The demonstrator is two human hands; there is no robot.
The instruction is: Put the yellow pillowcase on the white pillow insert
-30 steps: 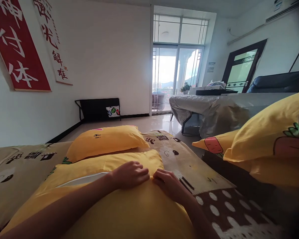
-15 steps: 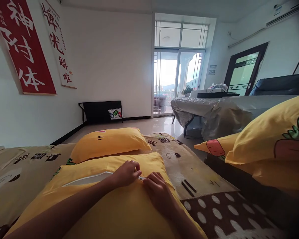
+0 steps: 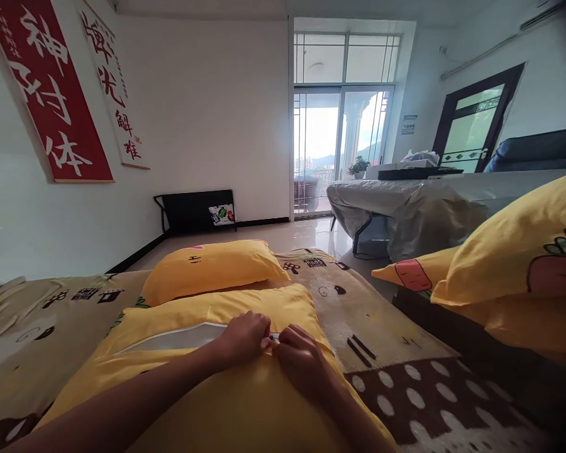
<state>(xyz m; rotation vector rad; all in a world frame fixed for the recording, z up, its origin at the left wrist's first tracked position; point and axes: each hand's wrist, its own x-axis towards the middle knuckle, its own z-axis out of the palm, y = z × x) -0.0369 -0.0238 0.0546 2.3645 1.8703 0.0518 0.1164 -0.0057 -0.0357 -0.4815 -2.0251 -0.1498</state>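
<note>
A yellow pillow [image 3: 226, 409] lies right in front of me with a long zip opening across its upper side. White inner material [image 3: 179, 338] shows through the gap on the left. My left hand [image 3: 246, 338] reaches over the opening, fingers closed in a pinch at the zipper. Close against it, my right hand [image 3: 302, 357] is also closed, gripping the zipper [image 3: 275, 337] edge just to the right. A small bit of the zipper shows between the two hands; the fingertips hide the rest.
Behind it lies another yellow pillow [image 3: 217, 267] on a patterned brown and beige blanket [image 3: 372, 314]. More yellow pillows [image 3: 495, 251] are piled at the right. A plastic-covered table [image 3: 382, 195] stands beyond, and a black folded item [image 3: 188, 211] leans against the wall.
My left hand has closed from a loosely curled pose into a tighter grip at the zipper. Both hands remain close together. The camera view has shifted slightly.
</note>
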